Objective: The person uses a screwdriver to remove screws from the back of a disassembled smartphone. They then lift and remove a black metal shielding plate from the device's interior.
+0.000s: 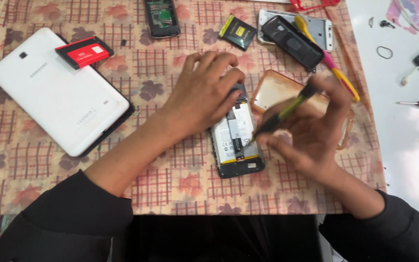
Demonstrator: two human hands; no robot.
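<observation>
Black-and-yellow screwdriver [287,107] pinched in right hand [311,136], tip at opened phone [236,140]; left hand [204,92] flat atop phone, steadying.

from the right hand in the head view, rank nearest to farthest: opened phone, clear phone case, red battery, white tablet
1. Opened phone, just left of the right hand; the tool tip in that hand meets it.
2. Clear phone case, right behind the hand and partly under it; nearly a tie with the phone.
3. Red battery, far upper left, lying on the tablet.
4. White tablet, far left.
</observation>
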